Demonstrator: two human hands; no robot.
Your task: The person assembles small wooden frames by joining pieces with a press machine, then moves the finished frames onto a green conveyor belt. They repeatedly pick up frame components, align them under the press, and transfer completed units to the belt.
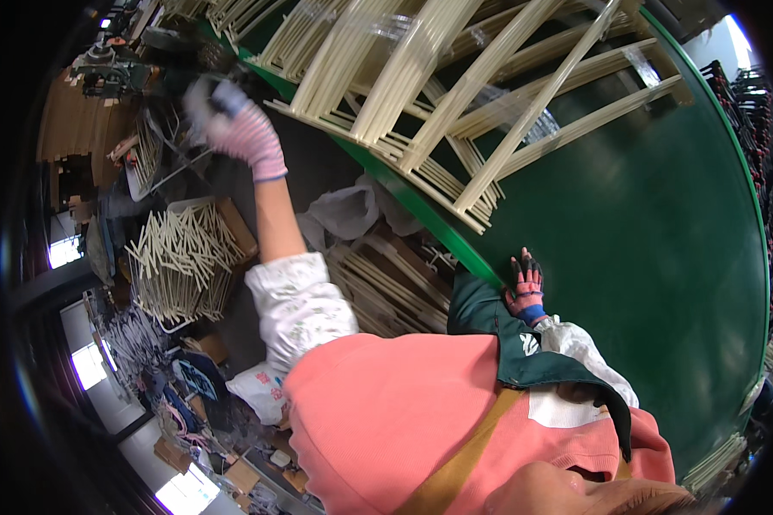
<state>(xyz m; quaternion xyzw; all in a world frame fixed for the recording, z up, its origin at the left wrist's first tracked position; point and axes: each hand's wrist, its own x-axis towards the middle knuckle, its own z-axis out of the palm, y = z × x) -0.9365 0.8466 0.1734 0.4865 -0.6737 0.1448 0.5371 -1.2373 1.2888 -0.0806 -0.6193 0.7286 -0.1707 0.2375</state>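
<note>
Cream-coloured rods [404, 81]: slim, straight, smooth and faintly glossy, gathered in slanting bundles that cross into angular, ladder-like frames; they lie on the table [653, 283], toward its far side. Clear wrap [538, 127], shiny and crinkled, binds several bundles.

Table: dark green top, flat with a soft sheen, bordered by a brighter green rim [455, 240], which bends at the picture's edge.

Left hand [239, 133]: reaching out to the left of the table, clear of its top; glove [258, 142] of striped pink-and-white knit with blue edging. Fingers blurred; whether they are spread, curled or holding something cannot be told.

Right hand [526, 287]: at the near edge of the table, fingers extended and slightly apart, grasping nothing visible; pink glove with dark fingertips and a blue cuff.

Garments, near side of the table: salmon-pink ribbed shirt [386, 395]; pale printed cloth sleeve [296, 300], gathered, on the left arm; dark green apron [563, 367]; flat tan strap [464, 455].

Beside and lower than the table, left: thin, rumpled white plastic bag [343, 210]; second lot of long pale rods [386, 287], laid roughly parallel. Farther left: tangled heap of short pale sticks [180, 245], next to brown cardboard [237, 227].
</note>
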